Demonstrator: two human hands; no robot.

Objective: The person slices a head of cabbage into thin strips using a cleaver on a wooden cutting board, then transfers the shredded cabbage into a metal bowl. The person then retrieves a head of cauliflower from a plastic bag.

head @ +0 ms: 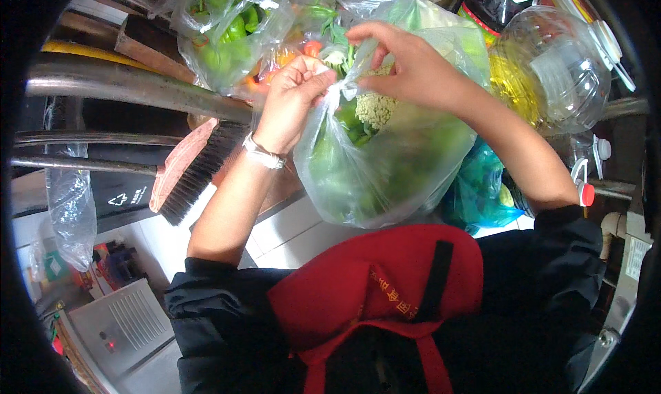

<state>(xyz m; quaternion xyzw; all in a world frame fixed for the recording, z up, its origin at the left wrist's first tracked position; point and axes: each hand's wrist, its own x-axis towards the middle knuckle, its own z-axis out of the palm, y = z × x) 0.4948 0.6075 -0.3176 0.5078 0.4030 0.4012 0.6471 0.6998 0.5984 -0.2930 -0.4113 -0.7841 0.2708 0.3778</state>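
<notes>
A large clear plastic bag of green vegetables hangs or rests in front of me, its neck gathered near the middle of the view. My left hand pinches the gathered plastic between thumb and fingers, at the left of the neck. Just right of the neck is my right hand, fingers curved and spread, with thumb and forefinger apart; whether it touches the plastic is unclear. Pale cauliflower and green peppers show at the bag's opening. Behind my left hand lies another clear bag with green peppers.
Large plastic oil bottles stand at the upper right, above a teal plastic bag. Metal rails cross the left side. Near my left forearm is a pink-backed brush with dark bristles. Orange and red vegetables lie beyond my left hand.
</notes>
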